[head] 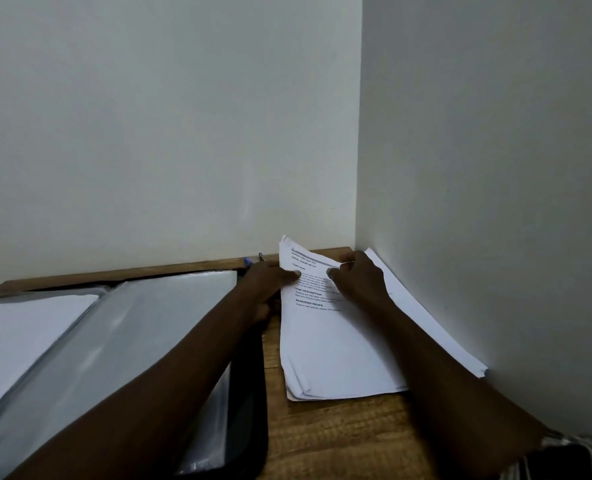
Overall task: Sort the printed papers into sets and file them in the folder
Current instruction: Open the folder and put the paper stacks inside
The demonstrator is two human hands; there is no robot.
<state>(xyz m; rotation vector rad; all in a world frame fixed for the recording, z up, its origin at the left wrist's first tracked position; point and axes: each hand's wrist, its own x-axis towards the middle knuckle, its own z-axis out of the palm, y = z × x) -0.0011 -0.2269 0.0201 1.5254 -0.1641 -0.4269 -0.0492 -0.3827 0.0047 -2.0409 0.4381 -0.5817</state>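
Note:
A stack of white printed papers (336, 351) lies on the wooden table at the right, close to the side wall. Its top sheet carries black text and its far edge is lifted and curled. My left hand (270, 282) presses its thumb on the left edge of the top sheets. My right hand (360, 278) pinches the top sheets near their far right corner. A black folder (253, 393) lies open at the left, with clear plastic sleeves (121, 341) across it. One sleeve at the far left holds white paper (20, 337).
A blue pen (249, 261) lies at the back of the table (339, 441) against the wall, beside the folder's top corner. Walls close the table in at the back and on the right. Bare wood shows in front of the paper stack.

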